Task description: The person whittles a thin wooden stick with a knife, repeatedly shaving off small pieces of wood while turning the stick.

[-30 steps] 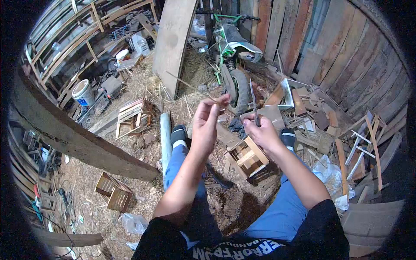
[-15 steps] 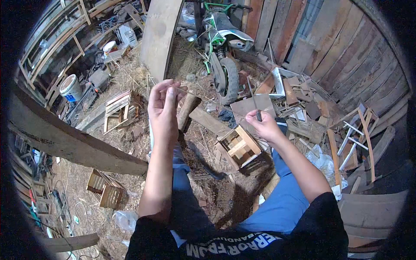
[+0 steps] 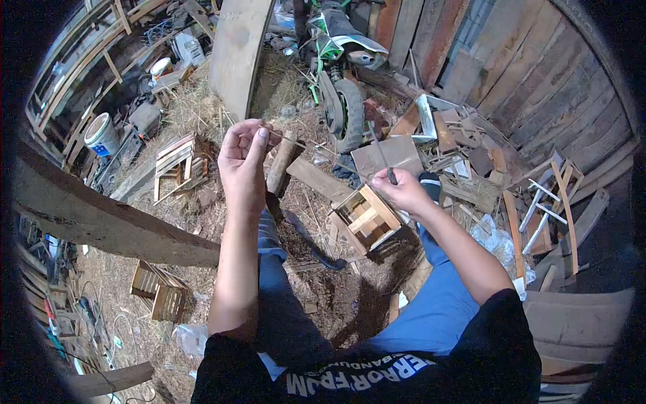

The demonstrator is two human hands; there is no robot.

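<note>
My left hand [image 3: 243, 153] is raised left of centre, its thumb and fingers pinched on a thin wooden stick [image 3: 288, 139] that points right. To the right, my right hand [image 3: 402, 191] grips the dark handle of a knife [image 3: 380, 149], its long thin blade pointing up and away. Just below and left of that hand sits a small slatted wooden crate [image 3: 367, 219] on the ground between my legs. Beyond my left hand, a short log [image 3: 282, 165] stands at a slant.
A thick beam [image 3: 114, 212] crosses the left side. A motorbike [image 3: 343, 74] stands ahead beside a leaning board [image 3: 239, 54]. Other slatted crates [image 3: 168, 301], a white bucket [image 3: 103, 135], a plastic bag [image 3: 494, 242] and wood scraps lie around.
My right hand has moved slightly left and the knife blade has tilted a little. The left hand with the stick has shifted slightly left, and the whole view has shifted a little.
</note>
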